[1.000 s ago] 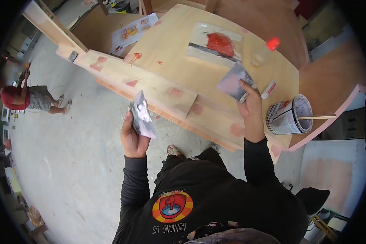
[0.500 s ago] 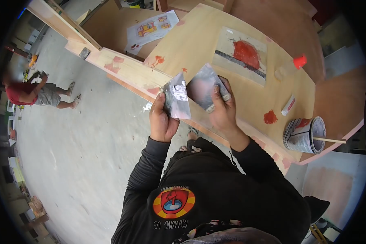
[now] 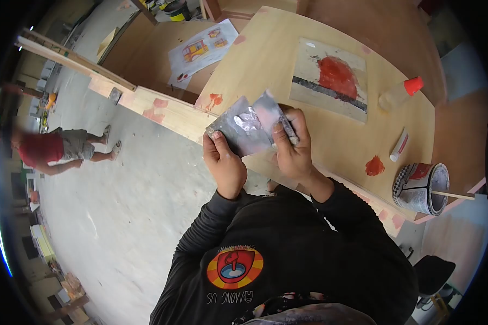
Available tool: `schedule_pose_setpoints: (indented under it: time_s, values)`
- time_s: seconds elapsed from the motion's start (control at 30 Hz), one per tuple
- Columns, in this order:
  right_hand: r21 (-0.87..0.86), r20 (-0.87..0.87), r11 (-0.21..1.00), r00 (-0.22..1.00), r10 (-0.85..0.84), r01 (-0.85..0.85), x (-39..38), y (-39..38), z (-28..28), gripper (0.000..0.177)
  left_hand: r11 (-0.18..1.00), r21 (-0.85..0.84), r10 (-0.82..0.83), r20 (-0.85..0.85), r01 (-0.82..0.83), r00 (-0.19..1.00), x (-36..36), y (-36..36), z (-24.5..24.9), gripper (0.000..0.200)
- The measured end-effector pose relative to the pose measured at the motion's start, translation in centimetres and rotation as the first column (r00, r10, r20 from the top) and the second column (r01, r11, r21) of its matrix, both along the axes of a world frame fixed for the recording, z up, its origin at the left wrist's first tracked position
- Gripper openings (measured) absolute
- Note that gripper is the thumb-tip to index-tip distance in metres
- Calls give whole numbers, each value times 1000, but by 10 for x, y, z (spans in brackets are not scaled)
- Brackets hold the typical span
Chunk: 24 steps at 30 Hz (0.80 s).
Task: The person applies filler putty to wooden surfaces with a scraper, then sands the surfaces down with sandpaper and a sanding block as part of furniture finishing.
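Observation:
My left hand (image 3: pixel 226 169) is closed on a thin grey putty spreader (image 3: pixel 237 136), thumb on top, with a shiny whitish dab of putty (image 3: pixel 248 120) on its face. In my right hand (image 3: pixel 295 154) is a second flat spreader (image 3: pixel 267 110), tilted, with pinkish smears. Its blade lies against or just over the right side of the left one; exact contact is hard to make out. Both spreaders are held above the edge of a pale wooden panel (image 3: pixel 255 59). Right of my hands, a whitish board (image 3: pixel 305 57) carries a thick patch of red putty (image 3: pixel 337 76).
On the panel's right are a red-capped bottle (image 3: pixel 393 97), a small white tube (image 3: pixel 399 145) and a paint can (image 3: pixel 409 187) with a wooden stick (image 3: pixel 455 195). Printed drawings (image 3: pixel 203 49) lie at upper left. Another person (image 3: pixel 43 150) is on the floor at far left.
The two spreaders, apart before, now overlap or meet. My left spreader has turned flatter, and the right one has tilted more edge-on. The other person's arm has lowered. The view has shifted slightly.

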State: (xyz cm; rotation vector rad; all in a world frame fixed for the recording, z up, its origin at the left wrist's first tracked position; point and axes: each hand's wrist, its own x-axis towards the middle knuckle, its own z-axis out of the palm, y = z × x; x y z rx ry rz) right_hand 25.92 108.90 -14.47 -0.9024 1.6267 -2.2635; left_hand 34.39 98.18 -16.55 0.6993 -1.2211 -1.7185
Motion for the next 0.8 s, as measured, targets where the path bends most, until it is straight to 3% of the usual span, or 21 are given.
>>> schedule_pose_setpoints:
  time_s: [0.03,0.1,0.17,0.2,0.23,0.3,0.33,0.37,0.4,0.43,0.47,0.5,0.57,0.6,0.67,0.8]
  values:
    - [122,-30,992,999,42,-38,-2,1,2,17,1000,1,-14,-1,14,1000,-4,-4,3,25]
    - [177,-37,984,999,36,-29,-1,0,-3,18,1000,-16,22,6,-22,1000,-9,-10,8,26]
    - [230,-386,969,923,5,91,-3,1,-10,21,999,-30,35,-22,-35,999,-15,-18,6,24]
    - [337,-332,941,939,91,28,-5,9,-8,23,999,-17,49,-40,-49,998,-14,-24,6,26]
    - [349,-340,936,938,71,56,-13,17,-6,23,998,-4,55,-58,-55,997,-13,-32,5,27]
    - [581,-174,804,946,274,-126,-33,39,-2,22,1000,0,22,-57,-22,998,-8,-52,20,31]
    - [560,-229,828,956,185,-26,-52,49,-9,30,996,84,-16,-151,29,988,-6,-62,29,33]
    - [554,-417,815,904,93,172,-74,61,-9,36,983,168,-36,-246,79,969,-5,-70,34,35]
    - [513,-590,782,807,21,354,-98,74,-7,41,981,178,-34,-238,78,971,-3,-77,33,36]
    - [539,-621,727,784,3,424,-119,85,1,56,980,187,-30,-228,74,973,0,-82,30,38]
    - [551,-693,640,721,-7,535,-140,96,-1,57,971,234,7,-197,40,980,3,-84,26,38]
    - [556,-693,631,721,-8,541,-159,105,-7,57,969,242,-1,-196,49,981,6,-83,22,38]
    - [666,-685,452,727,56,593,-193,117,-27,53,961,273,-19,-110,49,994,11,-83,11,33]
    - [668,-685,448,726,59,594,-207,119,-38,53,960,271,-45,-99,71,994,14,-84,2,32]
    - [710,-700,275,694,171,649,-221,119,-50,48,954,292,-45,-77,65,996,19,-83,-5,32]
    - [751,-660,163,717,227,640,-228,108,-52,49,941,331,-49,-58,65,997,23,-81,-10,32]
